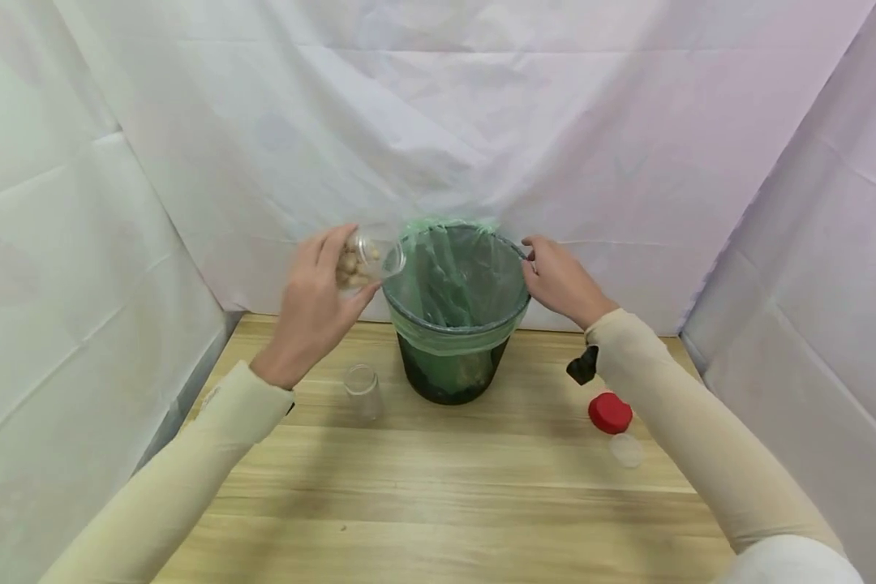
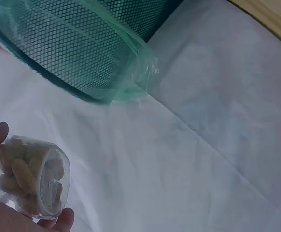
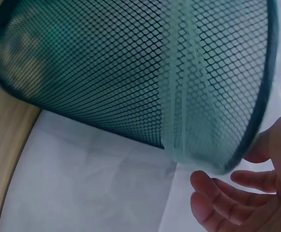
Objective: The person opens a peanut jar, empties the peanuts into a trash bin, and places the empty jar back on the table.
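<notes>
My left hand (image 1: 314,296) grips a clear plastic jar (image 2: 32,179) of tan nuts that look like peanuts. The jar is tipped on its side, its mouth facing the left rim of a dark mesh trash bin (image 1: 448,385). The nuts are still inside the jar. A green plastic bag (image 1: 445,345) lines the bin and folds over its rim. At the bin's right side, my right hand (image 1: 562,280) holds the rim, thumb and fingers on either side of it. The right wrist view shows those fingers (image 3: 227,203) loosely bent beside the rim.
A second clear jar (image 1: 363,393) stands uncapped on the wooden table (image 1: 423,503), left of the bin. To the right lie a red lid (image 1: 610,413) and a clear round disc (image 1: 626,451), near the right forearm. White cloth (image 1: 438,122) hangs behind and along both sides.
</notes>
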The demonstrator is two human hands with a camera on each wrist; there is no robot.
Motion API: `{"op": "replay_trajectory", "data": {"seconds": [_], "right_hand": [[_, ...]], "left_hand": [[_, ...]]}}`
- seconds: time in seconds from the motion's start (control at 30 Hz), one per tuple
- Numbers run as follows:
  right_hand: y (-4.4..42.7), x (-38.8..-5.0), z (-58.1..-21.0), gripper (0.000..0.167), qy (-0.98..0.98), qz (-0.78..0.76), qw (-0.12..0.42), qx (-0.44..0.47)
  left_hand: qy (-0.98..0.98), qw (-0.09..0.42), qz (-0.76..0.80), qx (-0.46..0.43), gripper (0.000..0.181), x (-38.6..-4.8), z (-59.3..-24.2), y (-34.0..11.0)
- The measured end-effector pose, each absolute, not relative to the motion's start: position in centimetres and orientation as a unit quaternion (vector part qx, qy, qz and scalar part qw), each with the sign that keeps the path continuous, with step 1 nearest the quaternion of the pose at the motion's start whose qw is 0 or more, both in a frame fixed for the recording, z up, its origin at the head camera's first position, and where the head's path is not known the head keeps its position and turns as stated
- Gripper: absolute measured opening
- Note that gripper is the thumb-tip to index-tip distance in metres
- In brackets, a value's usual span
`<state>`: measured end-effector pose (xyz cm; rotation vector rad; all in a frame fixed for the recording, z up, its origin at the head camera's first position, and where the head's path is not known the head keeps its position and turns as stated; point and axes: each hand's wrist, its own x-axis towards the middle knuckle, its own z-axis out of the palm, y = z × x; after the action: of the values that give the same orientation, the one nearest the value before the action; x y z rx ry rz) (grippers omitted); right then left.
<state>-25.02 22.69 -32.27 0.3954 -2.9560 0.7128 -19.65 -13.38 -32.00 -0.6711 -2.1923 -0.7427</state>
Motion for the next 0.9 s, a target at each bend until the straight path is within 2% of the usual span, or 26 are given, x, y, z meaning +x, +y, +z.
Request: {"op": "replay_trajectory", "data": {"seconds": [0.4,0.7,0.9], "right_hand": [[21.5,-26.6,-33.0,0.047,-0.968,0.232,0.038,0.085],[21.7,-26.7,-33.1,0.046,-0.967,0.239,0.036,0.085],[21.5,-26.7,-33.1,0.045,-0.968,0.233,0.03,0.084]], "left_hand": [[-0.846,0.374,-0.141,-0.352,0.073,-22.4,-30.5,-10.4],[-0.854,0.381,-0.109,-0.338,0.07,-23.5,-29.7,-8.9],[-0.848,0.397,-0.085,-0.34,0.051,-23.9,-29.7,-8.6]]}}
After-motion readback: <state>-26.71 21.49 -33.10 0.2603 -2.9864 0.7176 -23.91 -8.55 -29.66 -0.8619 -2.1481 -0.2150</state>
